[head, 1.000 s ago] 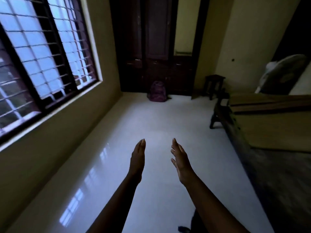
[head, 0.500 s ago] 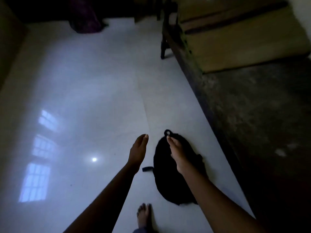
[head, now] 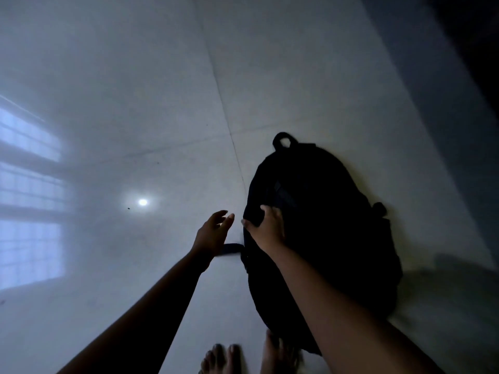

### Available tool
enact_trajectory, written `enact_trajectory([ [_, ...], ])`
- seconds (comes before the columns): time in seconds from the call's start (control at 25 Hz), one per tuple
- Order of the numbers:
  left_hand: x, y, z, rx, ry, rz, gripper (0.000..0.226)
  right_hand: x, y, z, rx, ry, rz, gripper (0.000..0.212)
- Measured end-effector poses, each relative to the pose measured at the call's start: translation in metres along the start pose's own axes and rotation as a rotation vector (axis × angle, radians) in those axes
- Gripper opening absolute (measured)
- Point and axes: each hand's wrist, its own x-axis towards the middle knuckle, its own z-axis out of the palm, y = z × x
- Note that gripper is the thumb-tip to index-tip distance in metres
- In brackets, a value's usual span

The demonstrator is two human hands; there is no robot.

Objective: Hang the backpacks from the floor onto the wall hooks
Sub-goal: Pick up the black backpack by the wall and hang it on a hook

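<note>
Pale tiled floor (head: 135,90) fills the view, glossy, crossed by thin grout lines; a window's barred reflection (head: 29,198) lies along its left side and a small round glare spot (head: 142,202) sits near the centre. A black backpack (head: 324,225) lies flat on the floor right of centre, its carry loop (head: 282,139) at the far end, pointing away from the person, and a short dark strap (head: 231,248) projecting from its left edge onto the tile. The right hand (head: 266,229) rests on the backpack's upper left edge, fingers curled over the fabric with the thumb on the outer side, clasping a fold of it. The left hand (head: 212,234) hovers just left of the backpack, above the strap, apart from the fabric, fingers loosely spread and slightly bent. Bare feet (head: 221,357) appear at the bottom edge, beside the near end of the backpack.
</note>
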Motion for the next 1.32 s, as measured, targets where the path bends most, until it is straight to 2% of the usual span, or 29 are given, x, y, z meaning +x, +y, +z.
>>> enact_trajectory([
  [0.08, 0.035, -0.023, 0.014, -0.002, -0.010, 0.000, 0.047, 0.035, 0.019, 0.035, -0.131, 0.023, 0.038, 0.066],
  [0.16, 0.060, -0.047, 0.026, -0.020, -0.015, -0.011, 0.046, 0.055, 0.035, 0.066, -0.316, 0.146, 0.024, 0.051],
  [0.24, 0.067, -0.062, 0.031, -0.064, -0.014, -0.040, 0.044, 0.060, 0.041, 0.072, -0.411, 0.228, -0.022, 0.044],
  [0.32, 0.059, -0.067, 0.030, -0.143, -0.008, -0.079, 0.043, 0.057, 0.042, 0.058, -0.414, 0.170, -0.054, 0.046],
  [0.44, 0.023, -0.049, 0.018, -0.359, -0.033, -0.187, 0.045, 0.021, 0.031, 0.019, -0.269, 0.042, -0.102, 0.049],
  [0.6, -0.060, 0.003, -0.015, -0.563, -0.133, -0.295, 0.056, -0.074, -0.012, -0.044, -0.178, -0.082, -0.236, 0.045],
  [0.72, -0.124, 0.043, -0.048, -0.677, -0.131, -0.320, 0.077, -0.144, -0.065, -0.082, -0.180, -0.205, -0.354, 0.045],
  [0.8, -0.173, 0.070, -0.086, -0.744, -0.076, -0.323, 0.075, -0.200, -0.106, -0.103, -0.197, -0.294, -0.421, 0.044],
  [0.92, -0.244, 0.090, -0.143, -0.872, 0.126, -0.328, 0.047, -0.276, -0.155, -0.123, -0.241, -0.355, -0.508, 0.042],
  [1.0, -0.296, 0.092, -0.178, -0.912, 0.246, -0.312, 0.039, -0.325, -0.180, -0.130, -0.259, -0.377, -0.542, 0.036],
  [1.16, -0.391, 0.086, -0.220, -0.890, 0.395, -0.230, 0.028, -0.412, -0.207, -0.126, -0.275, -0.429, -0.619, 0.029],
  [1.32, -0.480, 0.065, -0.240, -0.732, 0.589, -0.203, 0.020, -0.499, -0.214, -0.119, -0.201, -0.524, -0.645, 0.027],
])
